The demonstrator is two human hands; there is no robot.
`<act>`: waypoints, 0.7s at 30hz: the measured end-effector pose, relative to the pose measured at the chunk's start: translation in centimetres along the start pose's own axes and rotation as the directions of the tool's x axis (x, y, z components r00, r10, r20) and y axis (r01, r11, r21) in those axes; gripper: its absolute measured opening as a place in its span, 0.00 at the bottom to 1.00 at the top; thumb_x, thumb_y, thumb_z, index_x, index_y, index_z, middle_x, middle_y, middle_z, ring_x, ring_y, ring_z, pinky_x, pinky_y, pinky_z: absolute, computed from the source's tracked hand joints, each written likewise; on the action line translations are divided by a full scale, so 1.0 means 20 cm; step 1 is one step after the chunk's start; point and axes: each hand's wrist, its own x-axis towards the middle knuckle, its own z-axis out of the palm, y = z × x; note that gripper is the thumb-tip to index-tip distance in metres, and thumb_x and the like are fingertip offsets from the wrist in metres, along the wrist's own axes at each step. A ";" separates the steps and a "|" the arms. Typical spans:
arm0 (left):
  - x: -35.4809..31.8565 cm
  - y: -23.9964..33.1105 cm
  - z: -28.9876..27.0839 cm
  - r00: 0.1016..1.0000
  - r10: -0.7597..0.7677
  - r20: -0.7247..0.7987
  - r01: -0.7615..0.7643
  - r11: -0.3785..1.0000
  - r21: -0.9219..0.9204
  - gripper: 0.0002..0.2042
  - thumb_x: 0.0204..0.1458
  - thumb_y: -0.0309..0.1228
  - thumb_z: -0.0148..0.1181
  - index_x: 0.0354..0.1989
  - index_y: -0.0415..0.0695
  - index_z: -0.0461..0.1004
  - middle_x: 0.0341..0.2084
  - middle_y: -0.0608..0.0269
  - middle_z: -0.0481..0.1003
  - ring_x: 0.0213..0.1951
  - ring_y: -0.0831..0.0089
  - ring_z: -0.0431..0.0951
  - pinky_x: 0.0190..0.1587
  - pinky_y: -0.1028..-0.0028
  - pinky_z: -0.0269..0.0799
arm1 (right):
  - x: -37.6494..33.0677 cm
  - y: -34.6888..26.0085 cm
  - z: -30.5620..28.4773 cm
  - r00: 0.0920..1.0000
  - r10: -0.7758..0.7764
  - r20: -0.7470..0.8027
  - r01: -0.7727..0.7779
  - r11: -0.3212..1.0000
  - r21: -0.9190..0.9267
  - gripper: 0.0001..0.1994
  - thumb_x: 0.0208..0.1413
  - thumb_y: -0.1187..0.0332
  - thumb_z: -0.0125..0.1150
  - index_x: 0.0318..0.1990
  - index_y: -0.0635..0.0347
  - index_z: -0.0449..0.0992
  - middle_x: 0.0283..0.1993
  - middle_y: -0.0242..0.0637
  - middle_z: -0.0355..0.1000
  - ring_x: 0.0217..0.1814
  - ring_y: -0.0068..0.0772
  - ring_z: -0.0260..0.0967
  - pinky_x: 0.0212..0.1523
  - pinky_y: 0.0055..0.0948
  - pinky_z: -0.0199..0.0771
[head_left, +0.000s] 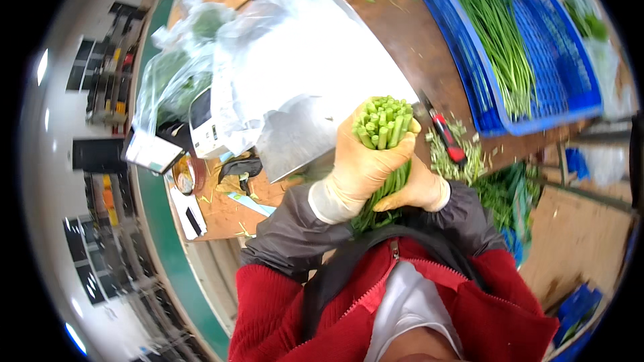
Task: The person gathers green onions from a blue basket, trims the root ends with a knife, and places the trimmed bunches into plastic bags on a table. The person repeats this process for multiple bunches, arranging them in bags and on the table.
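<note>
A tight bunch of green vegetable stalks (pixel 384 125) is held upright in front of my chest, its cut ends facing up. My left hand (pixel 367 164), in a pale yellow glove, wraps round the upper part of the bunch. Lower on the other side, my gloved right hand (pixel 421 186) closes round the same stalks. The leafy lower part is partly hidden by my hands and sleeves. Just right of the bunch lies a knife (pixel 448 138) with a red and black handle, beside a pile of short stalk trimmings (pixel 473 161).
A blue plastic crate (pixel 463 67) with long green stalks (pixel 500 47) stands at the far right. Clear plastic bags (pixel 181 70) and a bright white sheet (pixel 315 47) cover the table's left and middle. A metal plate (pixel 295 135) and a phone-like screen (pixel 154 151) are at left.
</note>
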 end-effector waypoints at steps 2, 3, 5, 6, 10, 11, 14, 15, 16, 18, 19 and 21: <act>-0.01 0.04 -0.02 0.993 0.029 -0.118 -0.030 1.000 -0.009 0.16 0.43 0.20 0.62 0.43 0.37 0.68 0.32 0.63 0.76 0.36 0.78 0.75 0.41 0.77 0.71 | 0.06 -0.04 0.01 1.000 -0.022 0.013 0.024 0.987 -0.158 0.54 0.31 0.70 0.77 0.65 0.57 0.44 0.62 0.35 0.54 0.64 0.29 0.51 0.62 0.31 0.53; 0.00 0.05 -0.04 0.990 0.026 -0.141 -0.028 1.000 -0.011 0.16 0.43 0.21 0.62 0.43 0.37 0.69 0.33 0.63 0.76 0.36 0.77 0.75 0.42 0.77 0.70 | 0.08 -0.05 0.03 1.000 0.018 -0.014 -0.019 0.989 -0.146 0.53 0.31 0.70 0.77 0.65 0.58 0.45 0.61 0.34 0.55 0.64 0.29 0.52 0.62 0.31 0.54; 0.03 0.05 -0.12 0.980 -0.007 -0.197 0.009 1.000 0.007 0.17 0.43 0.21 0.61 0.43 0.37 0.69 0.33 0.62 0.76 0.36 0.76 0.75 0.41 0.77 0.70 | 0.13 -0.06 0.10 0.992 0.080 -0.095 -0.091 0.989 -0.120 0.51 0.32 0.70 0.76 0.65 0.58 0.46 0.60 0.34 0.57 0.62 0.28 0.54 0.61 0.31 0.56; 0.04 0.04 -0.15 0.977 0.029 -0.213 -0.028 1.000 0.004 0.17 0.43 0.21 0.61 0.44 0.37 0.69 0.33 0.62 0.76 0.36 0.76 0.75 0.41 0.77 0.70 | 0.15 -0.04 0.11 0.993 0.081 -0.081 -0.087 0.994 -0.071 0.51 0.33 0.68 0.76 0.65 0.59 0.47 0.58 0.33 0.59 0.61 0.27 0.56 0.60 0.30 0.57; 0.06 0.07 -0.22 0.963 0.046 -0.265 -0.034 0.998 0.049 0.18 0.43 0.22 0.61 0.44 0.35 0.68 0.33 0.60 0.76 0.36 0.73 0.75 0.40 0.76 0.70 | 0.24 -0.01 0.15 0.996 0.044 0.078 -0.042 0.999 -0.019 0.46 0.33 0.68 0.76 0.62 0.59 0.53 0.56 0.33 0.62 0.57 0.26 0.59 0.58 0.29 0.60; 0.07 0.08 -0.24 0.961 0.066 -0.270 -0.040 0.994 0.099 0.19 0.42 0.24 0.62 0.45 0.35 0.68 0.33 0.59 0.76 0.36 0.73 0.75 0.40 0.77 0.70 | 0.26 0.00 0.17 0.999 0.053 0.010 -0.053 0.999 0.000 0.43 0.34 0.68 0.76 0.60 0.60 0.56 0.54 0.32 0.64 0.56 0.26 0.61 0.56 0.29 0.61; 0.20 0.02 -0.31 0.973 -0.001 -0.232 0.048 0.980 0.194 0.27 0.42 0.27 0.65 0.52 0.36 0.62 0.40 0.56 0.73 0.39 0.71 0.74 0.42 0.76 0.70 | 0.33 0.05 0.21 0.970 0.103 -0.220 -0.071 0.986 0.148 0.29 0.38 0.72 0.71 0.51 0.60 0.66 0.44 0.31 0.69 0.47 0.27 0.67 0.49 0.27 0.67; 0.24 0.03 -0.35 0.971 -0.038 -0.238 0.094 0.968 0.233 0.31 0.42 0.28 0.66 0.55 0.36 0.60 0.43 0.56 0.71 0.41 0.71 0.73 0.43 0.75 0.69 | 0.36 0.07 0.19 0.979 0.101 -0.175 -0.066 0.979 0.193 0.37 0.40 0.70 0.68 0.59 0.60 0.57 0.53 0.37 0.65 0.52 0.36 0.66 0.50 0.33 0.71; 0.25 0.05 -0.38 0.983 -0.034 -0.182 0.077 0.969 0.235 0.37 0.42 0.30 0.66 0.60 0.37 0.52 0.50 0.52 0.66 0.47 0.68 0.70 0.47 0.73 0.67 | 0.39 0.05 0.15 0.983 0.137 -0.119 -0.098 0.952 0.289 0.36 0.41 0.69 0.67 0.59 0.60 0.57 0.51 0.37 0.66 0.51 0.36 0.67 0.50 0.34 0.71; 0.29 0.11 -0.49 0.998 0.011 -0.069 -0.005 0.996 0.084 0.44 0.45 0.37 0.65 0.65 0.39 0.41 0.60 0.45 0.55 0.58 0.62 0.59 0.57 0.68 0.59 | 0.46 0.02 0.11 0.992 0.110 -0.064 -0.070 0.894 0.443 0.33 0.42 0.65 0.66 0.57 0.62 0.59 0.45 0.37 0.67 0.47 0.34 0.67 0.49 0.33 0.70; 0.30 0.11 -0.60 0.998 0.057 -0.031 -0.060 0.995 -0.075 0.46 0.47 0.42 0.63 0.66 0.39 0.38 0.63 0.43 0.48 0.64 0.58 0.52 0.63 0.64 0.53 | 0.49 0.01 0.11 0.997 0.047 -0.060 -0.011 0.867 0.498 0.32 0.41 0.63 0.66 0.54 0.63 0.61 0.42 0.37 0.68 0.44 0.33 0.68 0.49 0.33 0.70; 0.28 0.09 -0.92 0.965 0.261 0.014 -0.261 0.965 0.001 0.43 0.49 0.41 0.62 0.66 0.39 0.39 0.63 0.43 0.49 0.65 0.59 0.51 0.65 0.62 0.47 | 0.54 0.05 0.02 1.000 0.005 0.023 -0.016 0.847 0.531 0.35 0.40 0.61 0.66 0.56 0.64 0.59 0.42 0.37 0.67 0.44 0.33 0.66 0.52 0.34 0.67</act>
